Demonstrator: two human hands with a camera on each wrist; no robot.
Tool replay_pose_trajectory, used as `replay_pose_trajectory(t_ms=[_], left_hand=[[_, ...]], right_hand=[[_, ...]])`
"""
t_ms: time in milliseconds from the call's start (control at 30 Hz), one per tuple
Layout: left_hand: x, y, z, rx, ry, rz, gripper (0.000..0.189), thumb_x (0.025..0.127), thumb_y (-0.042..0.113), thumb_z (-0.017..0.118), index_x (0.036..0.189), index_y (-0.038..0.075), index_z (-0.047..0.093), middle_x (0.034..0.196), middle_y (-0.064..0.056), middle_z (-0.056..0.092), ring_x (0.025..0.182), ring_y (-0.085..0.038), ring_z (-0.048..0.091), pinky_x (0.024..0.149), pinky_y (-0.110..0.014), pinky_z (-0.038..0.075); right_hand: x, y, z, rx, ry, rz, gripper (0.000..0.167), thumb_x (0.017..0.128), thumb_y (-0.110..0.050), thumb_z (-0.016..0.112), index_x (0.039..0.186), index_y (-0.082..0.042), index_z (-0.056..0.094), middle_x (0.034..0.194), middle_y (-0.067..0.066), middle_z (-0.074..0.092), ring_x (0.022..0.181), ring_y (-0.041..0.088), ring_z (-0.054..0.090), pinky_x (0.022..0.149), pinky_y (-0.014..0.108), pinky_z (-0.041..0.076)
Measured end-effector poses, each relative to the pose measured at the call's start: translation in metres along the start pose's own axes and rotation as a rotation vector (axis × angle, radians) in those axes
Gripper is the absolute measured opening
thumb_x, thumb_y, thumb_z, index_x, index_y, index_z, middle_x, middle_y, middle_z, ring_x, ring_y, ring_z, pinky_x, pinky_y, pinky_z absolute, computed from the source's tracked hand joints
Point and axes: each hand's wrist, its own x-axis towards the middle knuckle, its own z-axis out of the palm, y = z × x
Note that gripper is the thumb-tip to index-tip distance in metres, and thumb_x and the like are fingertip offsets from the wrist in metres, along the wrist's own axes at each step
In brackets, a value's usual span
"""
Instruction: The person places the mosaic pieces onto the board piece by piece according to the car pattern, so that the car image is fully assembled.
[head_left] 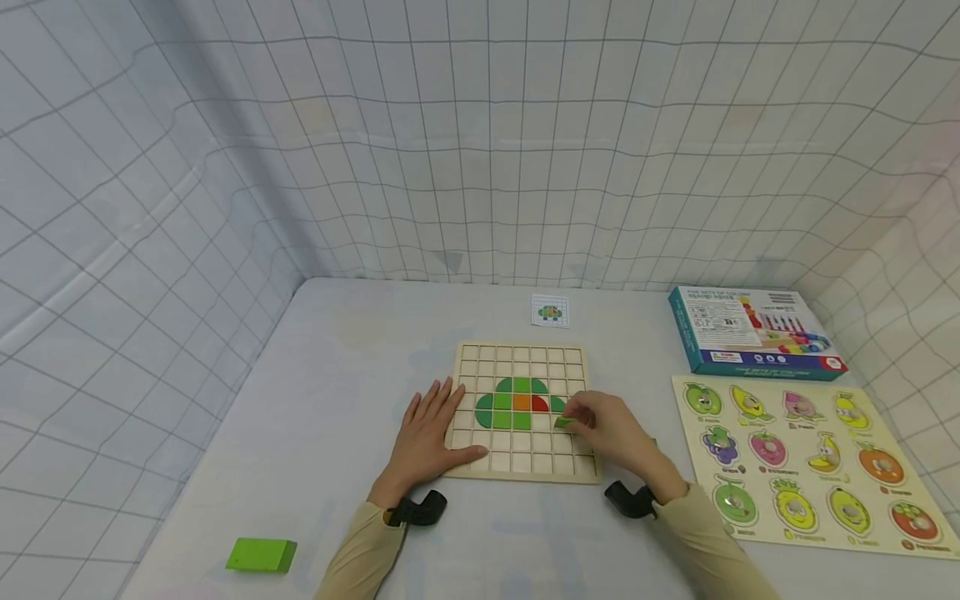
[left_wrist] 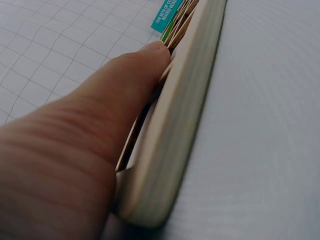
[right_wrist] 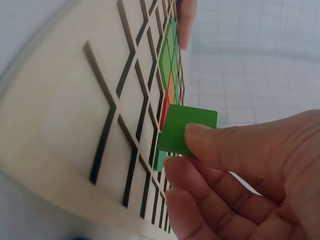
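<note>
A wooden grid board (head_left: 521, 478) lies flat on the table, with green, orange and red tiles set into its middle squares. Spread, straight fingers of my left hand (head_left: 429, 435) rest on the board's left side, the thumb reaching over the lower-left squares. Over the right part of the grid, my right hand (head_left: 613, 432) pinches a green square tile (right_wrist: 175, 122) between thumb and fingers. The right wrist view shows this tile close over the grid, near the red tile (right_wrist: 164, 111) and a darker green piece (right_wrist: 160, 159).
Behind the board lies a small picture card (head_left: 551, 311). To the right are a boxed bead set (head_left: 757, 332) and a fruit puzzle board (head_left: 767, 483). A bright green block (head_left: 260, 555) sits at the front left. Grid-patterned sheets (head_left: 487, 150) enclose the table.
</note>
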Motion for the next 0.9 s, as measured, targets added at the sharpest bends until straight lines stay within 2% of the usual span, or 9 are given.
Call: replay_pose_trajectory(t_ms=[200,433,633,900], left_hand=[[0.000,0.000,0.000,-0.002,0.013,0.008,0.100,0.076,0.067,0.063,0.151,0.011,0.029,0.155,-0.010,0.020,0.142,-0.028,0.011,0.112,-0.048,0.004],[0.001,0.001,-0.001,0.000,-0.006,-0.012,0.099,0.076,0.066,0.063,0.151,0.013,0.026,0.156,-0.008,0.018,0.143,-0.025,0.008,0.113,-0.046,0.001],[0.000,0.000,-0.001,0.005,0.011,0.005,0.099,0.076,0.066,0.064,0.150,0.010,0.029,0.155,-0.010,0.021,0.142,-0.029,0.012,0.112,-0.049,0.005],[0.000,0.001,-0.001,0.008,-0.006,-0.005,0.099,0.076,0.065,0.064,0.151,0.011,0.027,0.156,-0.009,0.019,0.143,-0.026,0.010,0.112,-0.047,0.003]], right_hand=[[0.006,-0.002,0.007,0.017,-0.025,-0.009,0.010,0.083,-0.002,0.072,0.084,-0.012,0.069,0.075,-0.008,0.059,0.067,0.009,0.051,0.059,0.026,0.046],[0.013,-0.007,0.011,0.000,-0.027,-0.024,0.011,0.082,-0.001,0.072,0.084,-0.012,0.069,0.078,-0.008,0.061,0.069,0.009,0.052,0.061,0.027,0.047],[0.017,-0.010,0.014,0.014,-0.060,0.012,0.010,0.083,-0.004,0.071,0.083,-0.013,0.068,0.077,-0.009,0.058,0.070,0.012,0.051,0.063,0.029,0.046],[0.022,-0.008,0.020,-0.023,-0.072,0.016,0.010,0.083,-0.007,0.072,0.084,-0.015,0.067,0.078,-0.009,0.059,0.070,0.010,0.051,0.064,0.028,0.045]])
